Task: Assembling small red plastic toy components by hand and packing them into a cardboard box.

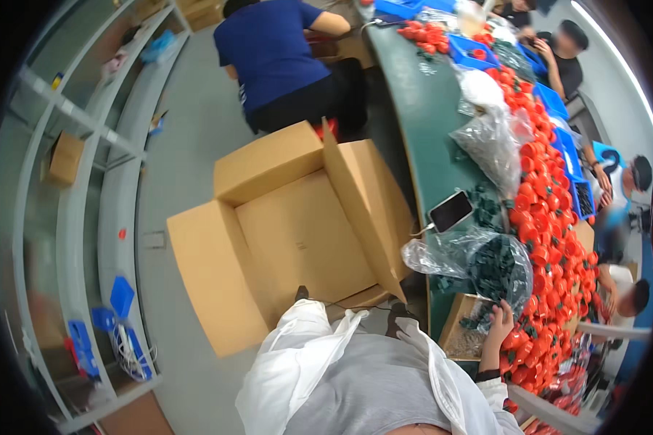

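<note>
The right hand (499,325) is held at the lower edge of a clear plastic bag (516,250), beside a small cardboard box (453,332) on the green bench (413,130); its fingers are bent and slightly parted, but whether anything is pinched between them cannot be told; the left hand is not shown.

The dark green pieces (492,267) are gathered mostly inside the bag, with others seen in the small box and scattered on the bench near a phone (450,212); the handling of these pieces is judged to be only partly done, since loose ones are left outside the bag; the red parts (535,201) are heaped along the bench to the right, unsorted as far as can be seen, so much seems left there; the large carton (305,217) is stood on the floor with its flaps spread and its bare bottom in sight, no parts being seen in it.

No brand can be made out; a small dark mark (301,246) is printed on the carton's bottom, too small to be read; no label is legible on the bag.
</note>
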The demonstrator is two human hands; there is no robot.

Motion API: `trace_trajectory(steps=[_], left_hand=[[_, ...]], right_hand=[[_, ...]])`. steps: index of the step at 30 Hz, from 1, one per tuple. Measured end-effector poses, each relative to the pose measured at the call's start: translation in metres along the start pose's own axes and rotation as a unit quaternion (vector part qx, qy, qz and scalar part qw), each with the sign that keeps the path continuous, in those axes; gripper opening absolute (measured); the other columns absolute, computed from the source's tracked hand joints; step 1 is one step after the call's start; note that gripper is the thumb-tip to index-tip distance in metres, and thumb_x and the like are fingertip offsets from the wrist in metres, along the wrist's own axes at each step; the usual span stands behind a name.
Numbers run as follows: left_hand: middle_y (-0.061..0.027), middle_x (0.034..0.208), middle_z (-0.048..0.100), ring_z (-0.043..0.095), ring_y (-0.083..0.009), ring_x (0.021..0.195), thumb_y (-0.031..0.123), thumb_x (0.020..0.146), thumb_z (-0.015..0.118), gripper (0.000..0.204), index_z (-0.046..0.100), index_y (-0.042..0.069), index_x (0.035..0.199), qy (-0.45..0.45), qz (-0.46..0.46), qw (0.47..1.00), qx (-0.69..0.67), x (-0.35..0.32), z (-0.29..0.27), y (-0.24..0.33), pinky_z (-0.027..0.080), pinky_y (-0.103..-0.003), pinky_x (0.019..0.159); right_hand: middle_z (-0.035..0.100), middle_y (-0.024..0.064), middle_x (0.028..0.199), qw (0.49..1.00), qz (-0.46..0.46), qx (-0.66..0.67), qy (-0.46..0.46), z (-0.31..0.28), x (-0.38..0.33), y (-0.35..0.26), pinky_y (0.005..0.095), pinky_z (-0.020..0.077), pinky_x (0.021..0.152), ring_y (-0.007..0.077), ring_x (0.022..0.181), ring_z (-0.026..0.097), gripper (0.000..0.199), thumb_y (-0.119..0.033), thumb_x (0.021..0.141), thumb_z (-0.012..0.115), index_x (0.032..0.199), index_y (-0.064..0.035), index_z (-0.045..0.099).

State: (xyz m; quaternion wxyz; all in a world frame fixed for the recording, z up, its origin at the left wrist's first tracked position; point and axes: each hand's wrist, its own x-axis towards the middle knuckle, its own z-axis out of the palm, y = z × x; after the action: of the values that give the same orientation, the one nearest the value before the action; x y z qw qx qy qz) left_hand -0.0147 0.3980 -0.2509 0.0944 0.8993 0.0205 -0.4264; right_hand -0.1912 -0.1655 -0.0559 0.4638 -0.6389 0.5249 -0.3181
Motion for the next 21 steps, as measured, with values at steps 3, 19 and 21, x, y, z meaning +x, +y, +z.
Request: trace_trajectory(steps=[3, 19, 21], left_hand=[[-0.0181, 0.087, 0.064, 0.061, -0.0345, 0.077, 0.032, 0.075, 0.055, 0.038, 0.061, -0.001, 0.092, -0.014, -0.026, 0.999, -0.015, -0.027, 0.004, -0.009, 0.049, -0.042, 0.068], [-0.0204, 0.091, 0.062, 0.06, -0.0358, 0.08, 0.03, 0.074, 0.055, 0.04, 0.059, 0.0, 0.1, 0.02, 0.148, 0.987, 0.063, 0.045, -0.059, 0.153, 0.049, -0.041, 0.071], [-0.0189, 0.087, 0.062, 0.06, -0.0335, 0.078, 0.029, 0.078, 0.052, 0.036, 0.059, 0.001, 0.101, 0.142, 0.145, 0.979, 0.02, 0.011, -0.063, 0.171, 0.049, -0.038, 0.069]], right_hand=[[0.058, 0.0031, 0.097, 0.999, 0.031, -0.004, 0.01, 0.023, -0.014, -0.011, 0.0183, 0.0447, 0.06, 0.0104, 0.081, 0.059, 0.022, -0.008, 0.085, 0.05, 0.105, -0.0015, 0.057], [0.053, 0.0106, 0.093, 0.957, -0.251, -0.112, -0.091, 0.093, -0.01, -0.074, 0.0244, 0.0462, 0.058, 0.0175, 0.069, 0.057, 0.015, 0.006, 0.074, 0.053, 0.085, -0.0005, 0.06], [0.054, 0.0103, 0.092, 0.949, -0.277, -0.124, -0.087, 0.09, -0.013, -0.085, 0.0242, 0.0463, 0.059, 0.017, 0.069, 0.057, 0.016, 0.008, 0.074, 0.052, 0.085, -0.0002, 0.06]])
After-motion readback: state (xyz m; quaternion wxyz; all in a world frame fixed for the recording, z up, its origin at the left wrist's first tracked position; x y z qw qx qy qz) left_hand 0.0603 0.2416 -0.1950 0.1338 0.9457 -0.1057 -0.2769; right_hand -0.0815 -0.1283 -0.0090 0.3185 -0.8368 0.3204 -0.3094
